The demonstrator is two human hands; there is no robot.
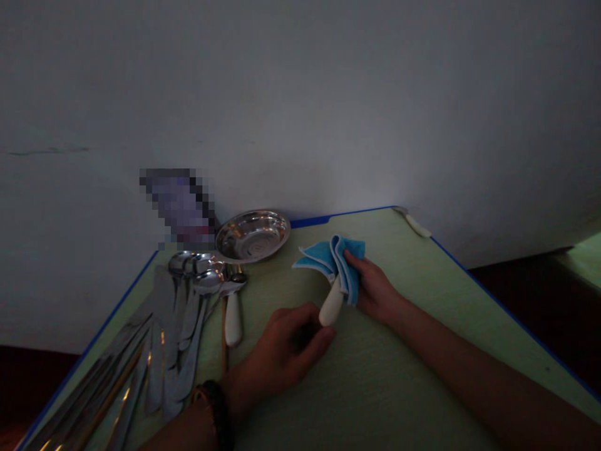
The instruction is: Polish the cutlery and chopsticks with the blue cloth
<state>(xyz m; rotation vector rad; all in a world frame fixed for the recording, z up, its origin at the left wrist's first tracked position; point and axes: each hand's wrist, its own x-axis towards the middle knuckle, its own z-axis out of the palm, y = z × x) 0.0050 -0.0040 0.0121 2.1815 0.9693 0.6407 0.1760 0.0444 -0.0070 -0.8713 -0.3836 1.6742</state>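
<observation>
My left hand (286, 351) curls shut around the end of a white-handled utensil (331, 305) near the middle of the pale green table (422, 294). The utensil's far end is hidden inside a folded blue cloth (335, 263). My right hand (375, 289) is closed on that cloth, pinching it around the utensil. What kind of utensil it is cannot be made out.
A shallow steel bowl (252, 235) stands at the back by the white wall. Left of my hands lie several spoons (197, 282), one white-handled utensil (232, 322), and a row of knives and other cutlery (122, 376). Another white-handled piece (416, 223) lies at the far corner.
</observation>
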